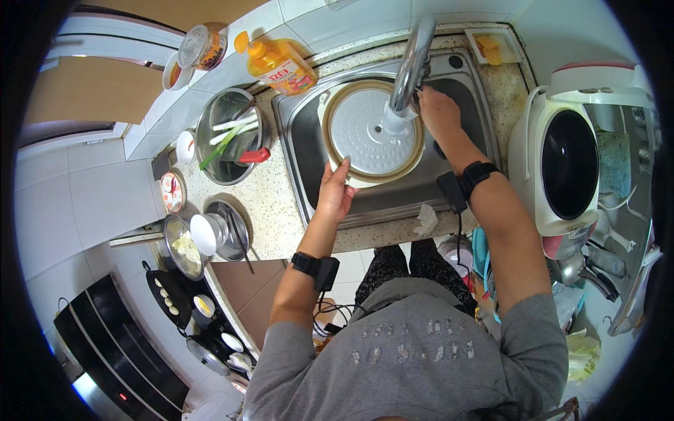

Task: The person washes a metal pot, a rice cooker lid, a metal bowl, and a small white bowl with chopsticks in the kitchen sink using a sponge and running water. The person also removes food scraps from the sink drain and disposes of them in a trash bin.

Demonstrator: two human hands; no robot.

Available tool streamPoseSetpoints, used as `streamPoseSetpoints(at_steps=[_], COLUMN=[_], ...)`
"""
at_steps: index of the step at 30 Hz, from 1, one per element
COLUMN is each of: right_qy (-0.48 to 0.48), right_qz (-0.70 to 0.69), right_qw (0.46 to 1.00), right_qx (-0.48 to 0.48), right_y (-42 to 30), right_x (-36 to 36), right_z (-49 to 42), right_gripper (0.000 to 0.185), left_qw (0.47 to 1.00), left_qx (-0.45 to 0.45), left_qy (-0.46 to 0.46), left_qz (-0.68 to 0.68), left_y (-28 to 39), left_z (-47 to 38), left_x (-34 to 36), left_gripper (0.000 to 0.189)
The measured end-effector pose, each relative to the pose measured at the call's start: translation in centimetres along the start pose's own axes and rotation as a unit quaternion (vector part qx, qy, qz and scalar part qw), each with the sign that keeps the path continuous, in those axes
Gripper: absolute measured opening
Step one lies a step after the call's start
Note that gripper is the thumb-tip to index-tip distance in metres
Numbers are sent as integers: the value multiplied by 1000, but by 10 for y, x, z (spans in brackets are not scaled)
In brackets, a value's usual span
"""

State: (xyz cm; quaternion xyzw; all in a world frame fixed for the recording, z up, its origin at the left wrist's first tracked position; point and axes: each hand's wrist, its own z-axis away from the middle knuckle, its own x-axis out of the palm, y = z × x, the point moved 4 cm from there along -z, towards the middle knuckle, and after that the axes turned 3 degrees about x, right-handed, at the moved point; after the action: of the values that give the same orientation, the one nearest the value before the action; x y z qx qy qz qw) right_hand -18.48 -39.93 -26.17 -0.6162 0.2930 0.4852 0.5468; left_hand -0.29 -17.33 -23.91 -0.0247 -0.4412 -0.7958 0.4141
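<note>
A round lid (pixel 363 131) with a dimpled metal inner plate and a tan rim lies over the stainless steel sink (pixel 303 158), on a pale backing. My left hand (pixel 336 192) grips its near left edge, thumb on top and fingers underneath. Above the lid hangs the chrome faucet (pixel 415 63), with a white piece (pixel 397 120) around its spout end. My right hand (pixel 441 111) is beside the faucet, fingers bent close to its lower part; the faucet partly hides what they touch. Whether water runs cannot be made out.
Left of the sink is a metal bowl (pixel 202 134) with scallions and a red-handled tool (pixel 255 155). An orange detergent bottle (pixel 281 66) stands behind. A rice cooker (pixel 521 142) sits open on the right. A crumpled tissue (pixel 426 220) lies at the front edge.
</note>
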Motion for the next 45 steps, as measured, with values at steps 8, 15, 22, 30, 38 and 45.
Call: streamPoseSetpoints(at_steps=[8, 15, 22, 30, 38, 45], right_qy=[-96, -131, -175, -199, -116, -114], right_qz=[-329, -388, -353, -396, -314, -231], right_qw=[939, 908, 917, 896, 942, 966], right_qx=[-24, 82, 61, 26, -16, -3], right_y=[-38, -32, -30, -41, -42, -30], right_x=[10, 37, 40, 40, 36, 19], right_z=[93, 98, 99, 108, 113, 106], right_gripper=[20, 20, 20, 14, 11, 15], left_qw=[999, 999, 997, 997, 997, 997], left_qx=[21, 13, 34, 55, 41, 72], left_qy=[21, 40, 63, 42, 53, 13], left_qz=[18, -3, -8, -13, -28, -3], left_y=[-21, -26, -32, -33, -40, -35], left_z=[-10, -11, -11, -12, -12, -7], left_x=[14, 17, 18, 7, 6, 0], left_gripper=[30, 26, 22, 19, 22, 25])
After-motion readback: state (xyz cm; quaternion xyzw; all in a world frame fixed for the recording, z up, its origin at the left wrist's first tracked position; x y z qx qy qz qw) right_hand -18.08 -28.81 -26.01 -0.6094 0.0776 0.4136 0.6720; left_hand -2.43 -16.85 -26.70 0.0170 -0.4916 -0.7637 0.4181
